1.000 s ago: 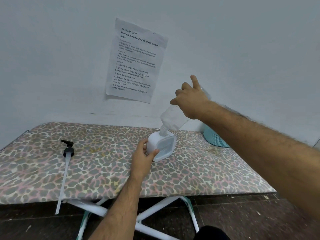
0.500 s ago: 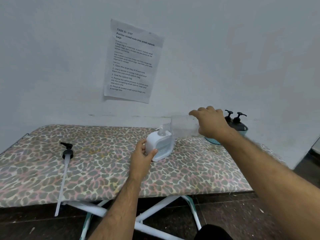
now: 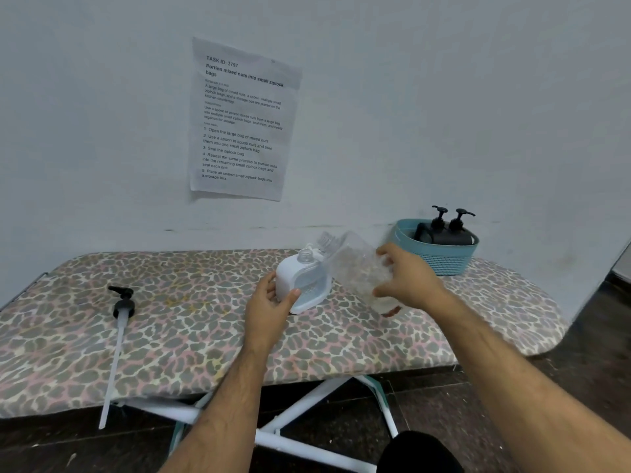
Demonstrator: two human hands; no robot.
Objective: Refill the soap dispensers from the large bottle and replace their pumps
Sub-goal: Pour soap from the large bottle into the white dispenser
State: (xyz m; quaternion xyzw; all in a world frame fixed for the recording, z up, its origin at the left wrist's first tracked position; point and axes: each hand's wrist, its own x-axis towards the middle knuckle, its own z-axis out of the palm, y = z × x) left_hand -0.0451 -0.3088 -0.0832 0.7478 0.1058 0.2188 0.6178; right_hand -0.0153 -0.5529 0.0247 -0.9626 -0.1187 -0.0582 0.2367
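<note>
**Bottle tilted beside the open dispenser**

Fingers of the left hand (image 3: 269,303) curl round the near side of the white soap dispenser (image 3: 302,283), which stands pumpless, neck open, toward the far edge of the leopard-print board (image 3: 205,336). The right hand (image 3: 408,279) grips the clear large bottle (image 3: 355,264), tilted with its threaded mouth up and leftward, just beside the dispenser's neck. A black pump (image 3: 121,322) with a long white tube lies near the board's left end, tube overhanging the near edge. At the far right corner sits a teal basket (image 3: 440,257) holding dark pump bottles (image 3: 447,230).

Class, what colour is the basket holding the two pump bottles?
Teal-blue basket, seen in the head view.
</note>
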